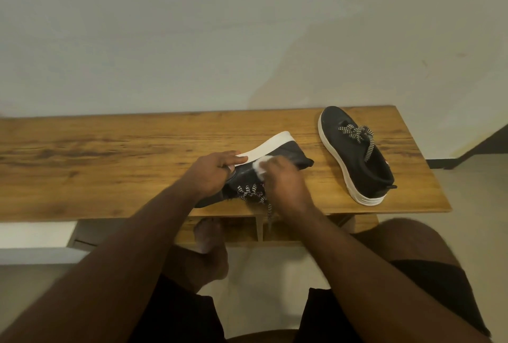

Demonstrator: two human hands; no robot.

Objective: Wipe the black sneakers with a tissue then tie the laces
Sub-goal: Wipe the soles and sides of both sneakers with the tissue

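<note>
Here, left hand (211,175) fingers gripping tilted sneaker (286,154) by its white sole, right hand (284,181) fingers pinching tissue (261,165) against its side, second sneaker (357,153) upright on surface (110,155).

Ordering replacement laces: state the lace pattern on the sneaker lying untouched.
Black-and-white zigzag laces, clearest in the head view.

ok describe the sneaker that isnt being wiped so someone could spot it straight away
Find the wooden table against the pale wall and go to its right end. The sneaker there stands upright on its white sole, with no hand on it. Its twin near the middle lies tipped on its side, held by the left hand.
</note>
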